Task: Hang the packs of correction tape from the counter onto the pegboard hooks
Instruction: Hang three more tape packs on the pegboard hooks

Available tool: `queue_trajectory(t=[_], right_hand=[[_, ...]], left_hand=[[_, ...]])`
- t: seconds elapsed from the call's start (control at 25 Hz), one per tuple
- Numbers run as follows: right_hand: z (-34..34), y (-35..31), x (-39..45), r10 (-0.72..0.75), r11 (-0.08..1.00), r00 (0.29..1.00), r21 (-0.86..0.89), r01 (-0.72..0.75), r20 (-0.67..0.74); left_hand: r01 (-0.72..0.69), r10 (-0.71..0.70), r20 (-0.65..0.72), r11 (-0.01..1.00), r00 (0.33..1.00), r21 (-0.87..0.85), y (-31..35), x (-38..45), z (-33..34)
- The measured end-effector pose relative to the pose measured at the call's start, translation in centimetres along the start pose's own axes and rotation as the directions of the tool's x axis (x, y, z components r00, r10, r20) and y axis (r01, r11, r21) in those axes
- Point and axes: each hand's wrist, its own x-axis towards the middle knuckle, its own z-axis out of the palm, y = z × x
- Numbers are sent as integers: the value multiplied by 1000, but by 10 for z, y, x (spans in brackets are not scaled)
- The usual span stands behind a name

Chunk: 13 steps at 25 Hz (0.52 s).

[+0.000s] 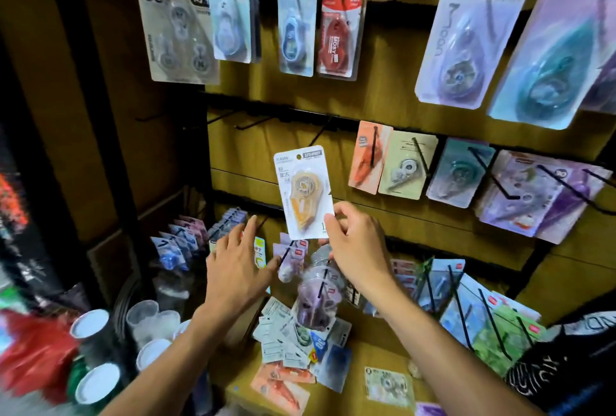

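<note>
Right hand (353, 235): pinches orange pack (305, 192) by its lower right corner, upright, before the pegboard (393, 95).
Left hand (238, 259): fingers spread wide, holding nothing, just left of and below the pack.
Counter (376, 355): loose packs (300, 342) heaped below both hands.
Cups (100, 382): white-lidded, left of the left forearm; contents hidden.
Writing: "36" pack (173, 25) and red "MOSY" pack (338, 33), both hung well above the hands.

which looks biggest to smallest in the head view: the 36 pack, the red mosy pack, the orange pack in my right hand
1. 36 pack
2. orange pack, held nearer the camera
3. red mosy pack, close to the orange one, so that order is unsure
</note>
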Motion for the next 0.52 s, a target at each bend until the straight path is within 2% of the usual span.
queue_trajectory(t=[0.16, 0.28, 0.4, 0.52], right_hand=[[4, -2, 1, 40, 997, 999, 73, -38, -33], [6, -1, 8, 72, 997, 996, 30, -70, -53], [17, 5, 39, 154, 988, 981, 26, -152, -116], [33, 25, 92, 269, 963, 955, 45, -266, -121]], left_hand=[[-34, 32, -30, 997, 999, -72, 10, 4, -1], [-54, 49, -64, 995, 997, -80, 17, 11, -4], [-70, 60, -101, 993, 993, -99, 21, 20, -3], [-120, 107, -140, 988, 984, -92, 21, 37, -3]])
